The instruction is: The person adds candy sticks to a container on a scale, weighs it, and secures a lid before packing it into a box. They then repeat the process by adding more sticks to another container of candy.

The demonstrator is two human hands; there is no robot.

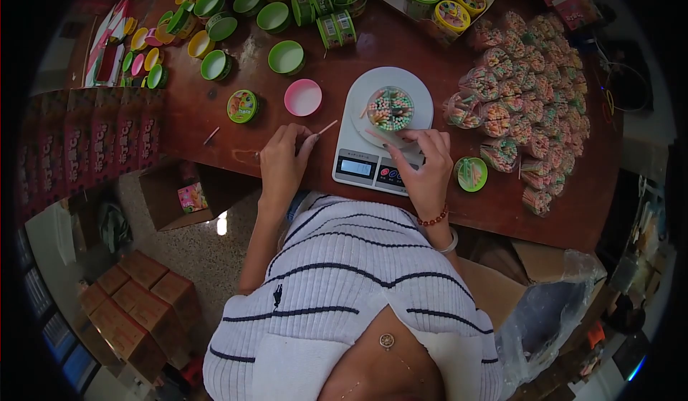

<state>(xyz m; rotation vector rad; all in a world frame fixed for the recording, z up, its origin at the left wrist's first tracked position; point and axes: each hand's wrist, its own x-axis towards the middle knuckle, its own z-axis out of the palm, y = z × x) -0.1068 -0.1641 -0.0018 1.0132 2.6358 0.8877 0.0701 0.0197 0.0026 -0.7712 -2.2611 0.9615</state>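
A white digital kitchen scale (344, 146) lies on the table in front of me. On its round plate stands a clear cup (391, 107) packed with thin sticks with green, white and pink ends. My left hand (287, 159), to the left of the scale, pinches a thin pink stick (327, 127) between thumb and finger. Over the scale's right side is my right hand (424, 166), its thumb and forefinger close together at a thin pinkish stick (377, 138) just below the cup. The scale's lit display (356, 166) is too blurred to read.
Many clear cups of sticks (527, 93) crowd the right side. Nearby sits a green-rimmed tub (471, 174). A pink tub (303, 97), a green lidded tub (243, 106) and several green tubs (287, 58) are at left. An open carton (459, 39) holds more tubs.
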